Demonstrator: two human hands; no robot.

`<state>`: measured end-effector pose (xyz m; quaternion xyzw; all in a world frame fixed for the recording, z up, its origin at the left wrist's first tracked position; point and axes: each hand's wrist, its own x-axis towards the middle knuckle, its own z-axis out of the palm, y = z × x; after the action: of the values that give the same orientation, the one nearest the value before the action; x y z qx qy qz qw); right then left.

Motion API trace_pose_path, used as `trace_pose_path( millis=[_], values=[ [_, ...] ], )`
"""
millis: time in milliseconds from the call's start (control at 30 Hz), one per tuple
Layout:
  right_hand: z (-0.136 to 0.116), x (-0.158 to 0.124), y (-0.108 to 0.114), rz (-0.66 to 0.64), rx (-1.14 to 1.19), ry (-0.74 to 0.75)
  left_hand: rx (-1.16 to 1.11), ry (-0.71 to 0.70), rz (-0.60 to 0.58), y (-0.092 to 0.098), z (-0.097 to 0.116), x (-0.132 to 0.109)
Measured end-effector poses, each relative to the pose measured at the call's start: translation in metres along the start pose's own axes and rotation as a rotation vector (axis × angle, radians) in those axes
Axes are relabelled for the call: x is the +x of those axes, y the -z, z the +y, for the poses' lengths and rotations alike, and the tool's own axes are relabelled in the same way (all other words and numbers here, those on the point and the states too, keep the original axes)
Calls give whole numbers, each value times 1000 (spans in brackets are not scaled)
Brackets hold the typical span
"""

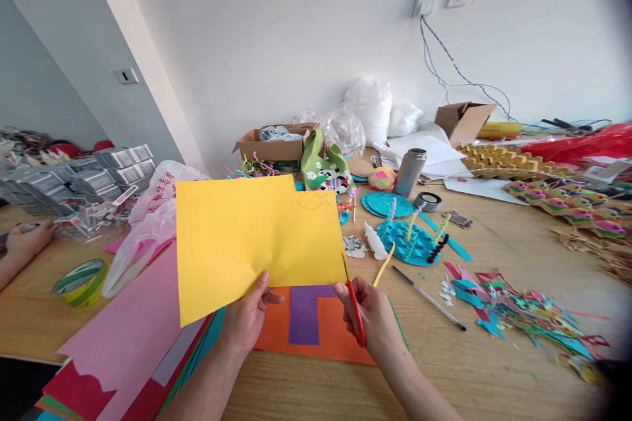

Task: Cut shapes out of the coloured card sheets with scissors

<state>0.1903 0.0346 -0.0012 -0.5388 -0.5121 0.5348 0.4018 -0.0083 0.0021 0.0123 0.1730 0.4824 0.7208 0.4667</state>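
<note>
Left hand (247,319), lower centre of frame: pinches a large sheet of bright yellow paper (237,230) by its bottom edge, thumb on the near face, a shallow dent in the paper above it. Right hand (372,312), just to the right: wrapped round a pair of red-handled metal scissors (354,308), points upward, at the sheet's right edge near the lower right corner. How far the blades part, cannot tell.

Sheet fills mid-frame, held up off the table. Notch missing at its upper right corner; thin drawn outline (313,200), rounded and fish-like, sits just below that notch.

Handling, as I judge it: paper this floppy, gripped at one edge, will likely sag away from the blades. A left grip nearer the cut should steady it. Better to turn the sheet into the scissors than twist the wrist; long, even bites; leave a margin round the outline; left fingers clear of the blade path.

Outward: flat orange paper sheet (338,335) with a purple paper piece (303,322) on it, below the hands. Narrow curled yellow strip (384,266) just beside the right hand. Slim clear-barrelled pen (429,299), right of centre. Heap of multicoloured paper scraps (538,316), lower right.
</note>
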Motion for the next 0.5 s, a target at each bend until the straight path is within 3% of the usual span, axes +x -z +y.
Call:
trace_pose_path(
  millis=[500],
  values=[
    [-2, 1, 2, -28, -26, -7, -8, -22, -40, 2, -3, 2]
  ],
)
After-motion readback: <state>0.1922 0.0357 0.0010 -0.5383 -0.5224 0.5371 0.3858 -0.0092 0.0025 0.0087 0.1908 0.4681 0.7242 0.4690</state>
